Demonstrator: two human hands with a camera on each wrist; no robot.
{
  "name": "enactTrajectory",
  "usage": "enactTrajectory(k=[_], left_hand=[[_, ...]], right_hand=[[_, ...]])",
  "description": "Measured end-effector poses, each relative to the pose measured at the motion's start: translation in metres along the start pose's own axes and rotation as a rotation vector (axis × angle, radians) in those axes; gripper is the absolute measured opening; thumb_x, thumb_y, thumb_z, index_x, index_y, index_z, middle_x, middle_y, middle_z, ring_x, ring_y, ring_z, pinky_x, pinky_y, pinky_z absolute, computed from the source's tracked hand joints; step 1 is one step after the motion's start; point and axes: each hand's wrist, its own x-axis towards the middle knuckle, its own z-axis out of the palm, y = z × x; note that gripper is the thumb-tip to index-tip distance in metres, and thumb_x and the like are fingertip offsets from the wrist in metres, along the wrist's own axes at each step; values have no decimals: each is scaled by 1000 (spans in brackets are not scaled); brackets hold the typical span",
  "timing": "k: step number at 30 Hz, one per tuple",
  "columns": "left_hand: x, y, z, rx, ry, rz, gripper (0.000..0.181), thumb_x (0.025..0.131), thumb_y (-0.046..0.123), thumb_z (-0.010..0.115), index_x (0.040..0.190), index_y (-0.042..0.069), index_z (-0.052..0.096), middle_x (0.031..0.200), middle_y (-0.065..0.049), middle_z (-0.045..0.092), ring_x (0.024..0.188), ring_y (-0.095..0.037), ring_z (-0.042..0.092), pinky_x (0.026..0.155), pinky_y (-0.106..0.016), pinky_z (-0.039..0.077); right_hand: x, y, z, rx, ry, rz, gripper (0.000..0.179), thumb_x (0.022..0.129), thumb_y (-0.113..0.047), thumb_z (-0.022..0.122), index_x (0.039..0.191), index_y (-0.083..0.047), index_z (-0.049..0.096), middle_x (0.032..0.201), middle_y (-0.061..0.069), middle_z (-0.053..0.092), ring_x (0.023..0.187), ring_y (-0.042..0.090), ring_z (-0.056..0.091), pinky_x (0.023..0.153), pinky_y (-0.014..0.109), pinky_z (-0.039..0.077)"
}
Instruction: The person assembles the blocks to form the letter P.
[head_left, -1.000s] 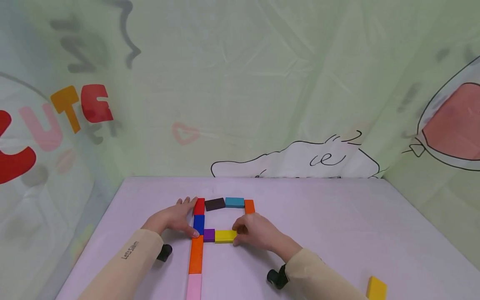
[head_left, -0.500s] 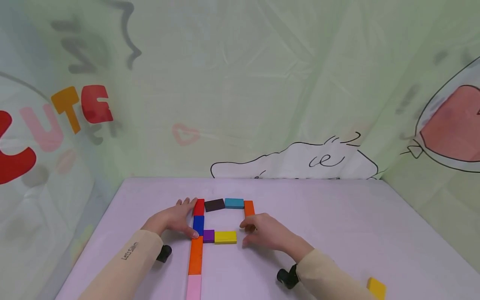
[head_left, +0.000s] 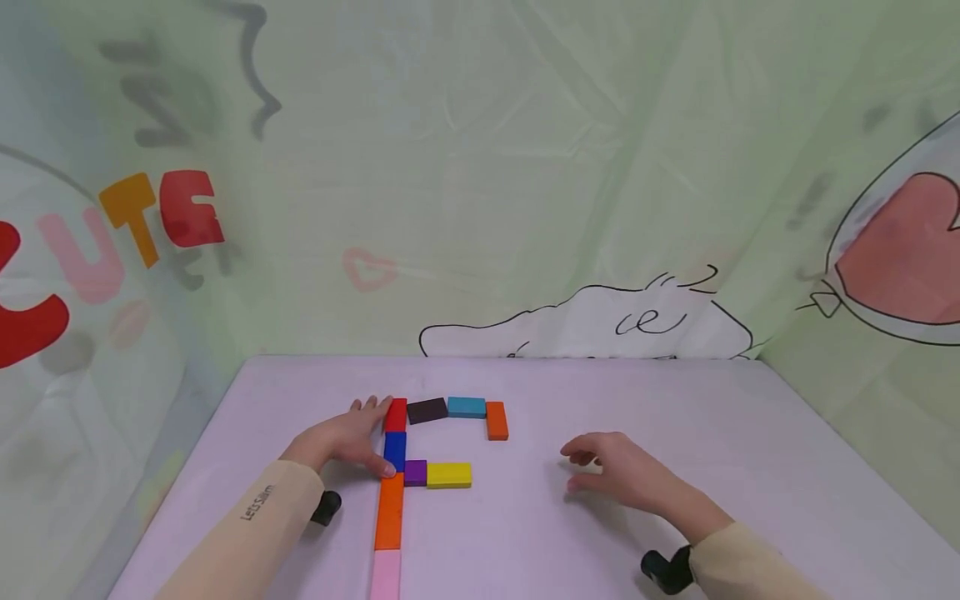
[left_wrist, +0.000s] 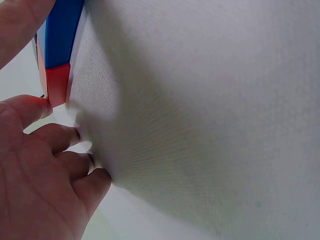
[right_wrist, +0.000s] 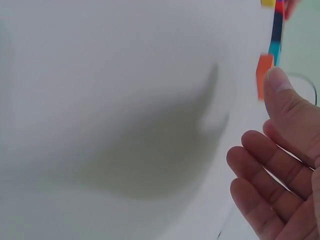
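My left hand (head_left: 341,439) rests at the left side of a column of flat blocks. Its index finger touches the red block (head_left: 395,415); its thumb lies where the blue block (head_left: 394,452) meets a long orange block (head_left: 389,510). In the left wrist view the index fingertip is at the end of the red block (left_wrist: 57,86), with the other fingers spread on the table. My right hand (head_left: 626,473) hovers over the table, right of the blocks, with relaxed fingers and nothing in them. A yellow block (head_left: 449,476) adjoins a purple block (head_left: 416,473) beside the column.
A tilted black block (head_left: 427,411), a light-blue block (head_left: 467,407) and a short orange block (head_left: 497,421) run along the top. A pink block (head_left: 386,575) continues the column downward. The pale table (head_left: 720,433) ends at a printed curtain (head_left: 480,167).
My right hand has let go of the yellow block and moved right, uncovering the short orange block. My left hand stays put. The loose yellow block at lower right is no longer visible.
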Motion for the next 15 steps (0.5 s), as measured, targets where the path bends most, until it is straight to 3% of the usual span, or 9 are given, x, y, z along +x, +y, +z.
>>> enactTrajectory(k=[7, 15], left_hand=[[1, 2, 0, 15, -7, -1, 109, 80, 32, 87, 164, 10, 22, 169, -25, 17, 156, -49, 10, 119, -72, 23], [1, 0, 0, 27, -6, 8, 110, 79, 33, 87, 164, 9, 21, 169, -26, 17, 156, -50, 11, 119, -73, 23]], right_hand=[[-41, 45, -18, -17, 43, 21, 41, 82, -19, 85, 117, -2, 72, 110, 6, 75, 99, 24, 70, 87, 44, 60], [-88, 86, -27, -99, 121, 44, 42, 82, -28, 85, 117, -6, 73, 109, 1, 76, 93, 20, 70, 79, 28, 59]])
